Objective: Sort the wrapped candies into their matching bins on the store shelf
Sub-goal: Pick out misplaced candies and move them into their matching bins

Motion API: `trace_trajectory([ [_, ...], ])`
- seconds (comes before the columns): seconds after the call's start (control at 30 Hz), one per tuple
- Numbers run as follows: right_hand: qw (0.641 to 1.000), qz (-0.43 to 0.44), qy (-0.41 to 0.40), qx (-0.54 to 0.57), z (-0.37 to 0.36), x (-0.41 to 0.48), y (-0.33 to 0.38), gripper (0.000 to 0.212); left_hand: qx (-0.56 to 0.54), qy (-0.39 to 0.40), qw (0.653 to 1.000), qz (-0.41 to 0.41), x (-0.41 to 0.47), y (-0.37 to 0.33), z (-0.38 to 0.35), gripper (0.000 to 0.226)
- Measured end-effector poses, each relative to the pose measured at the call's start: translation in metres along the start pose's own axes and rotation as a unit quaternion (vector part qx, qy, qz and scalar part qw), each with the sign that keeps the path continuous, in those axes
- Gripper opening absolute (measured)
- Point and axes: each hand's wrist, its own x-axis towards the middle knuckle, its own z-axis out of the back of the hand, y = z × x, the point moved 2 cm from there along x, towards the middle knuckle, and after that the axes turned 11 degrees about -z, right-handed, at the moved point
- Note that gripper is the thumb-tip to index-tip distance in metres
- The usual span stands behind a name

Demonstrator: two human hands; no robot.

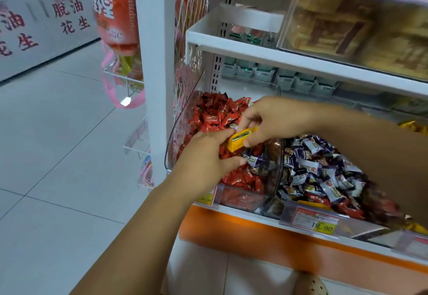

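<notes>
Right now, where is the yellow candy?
In the head view, near the centre, the right hand pinches the yellow candy over the red-candy bin, just right of the left hand.
</notes>
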Motion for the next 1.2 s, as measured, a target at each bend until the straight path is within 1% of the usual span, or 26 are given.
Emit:
trace_trajectory([
  [0.07,0.994,0.008,0.005,0.106,0.000,-0.001,0.002,0.027,-0.014,-0.027,0.999,0.008,0.002,-0.002,0.001,0.052],
  [0.1,0.991,-0.003,0.001,0.133,0.002,0.000,0.000,0.028,-0.009,-0.041,0.999,0.019,0.003,0.000,0.003,0.046],
  [0.13,0.991,-0.018,-0.004,0.132,0.004,0.002,-0.004,0.028,-0.007,-0.050,0.998,0.034,0.003,0.003,0.005,0.038],
  [0.2,0.998,-0.047,0.004,0.049,0.006,0.008,-0.012,0.024,-0.033,-0.051,0.996,0.066,0.002,0.009,0.007,0.022],
  [0.27,0.995,-0.065,0.049,-0.065,-0.005,0.014,-0.014,0.017,-0.067,-0.035,0.994,0.083,0.000,0.013,0.007,0.012],
  [0.33,0.979,-0.087,0.081,-0.164,-0.019,0.024,-0.012,0.036,-0.079,-0.019,0.992,0.092,-0.001,0.013,0.007,0.010],
  [0.4,0.954,-0.109,0.094,-0.262,-0.027,0.036,-0.010,0.051,-0.084,-0.007,0.991,0.101,-0.003,0.013,0.007,0.010],
  [0.5,0.904,-0.136,0.084,-0.396,-0.033,0.052,-0.013,0.062,-0.077,0.009,0.990,0.114,-0.005,0.013,0.007,0.009],
  [0.57,0.898,-0.144,0.069,-0.411,-0.035,0.056,-0.013,0.062,-0.083,0.011,0.989,0.119,-0.006,0.014,0.008,0.009],
  [0.63,0.913,-0.138,0.069,-0.378,-0.033,0.057,-0.012,0.058,-0.094,0.004,0.987,0.129,-0.007,0.015,0.011,0.010],
  [0.73,0.953,-0.137,0.079,-0.259,-0.027,0.055,-0.015,0.046,-0.111,-0.015,0.984,0.138,-0.007,0.016,0.014,0.015],
  [0.8,0.966,-0.123,0.060,-0.219,-0.025,0.052,-0.019,0.041,-0.099,-0.023,0.986,0.131,-0.007,0.015,0.016,0.020],
  [0.87,0.976,-0.098,0.023,-0.192,-0.023,0.047,-0.021,0.038,-0.085,-0.042,0.987,0.126,-0.007,0.016,0.017,0.030],
  [0.93,0.992,-0.076,0.001,-0.099,-0.021,0.043,-0.024,0.027,-0.090,-0.067,0.986,0.121,-0.006,0.018,0.017,0.035],
  [0.97,0.997,-0.062,0.000,-0.037,-0.019,0.038,-0.025,0.025,-0.100,-0.076,0.986,0.111,-0.006,0.018,0.017,0.031],
  [1.0,0.999,-0.046,0.001,0.021,-0.018,0.034,-0.024,0.026,-0.108,-0.077,0.986,0.102,-0.005,0.018,0.016,0.021],
  [1.03,0.997,-0.031,-0.001,0.068,-0.016,0.029,-0.022,0.027,-0.107,-0.074,0.987,0.096,-0.004,0.017,0.015,0.017],
  [1.1,0.991,-0.006,-0.012,0.136,-0.014,0.020,-0.019,0.026,-0.096,-0.050,0.991,0.076,-0.003,0.015,0.011,0.038],
  [1.13,0.986,0.007,-0.020,0.163,-0.014,0.015,-0.016,0.024,-0.099,-0.035,0.992,0.066,-0.001,0.013,0.009,0.044],
  [1.2,0.978,0.027,-0.034,0.206,-0.013,0.008,-0.009,0.018,-0.124,-0.008,0.990,0.060,0.000,0.009,0.005,0.047],
])
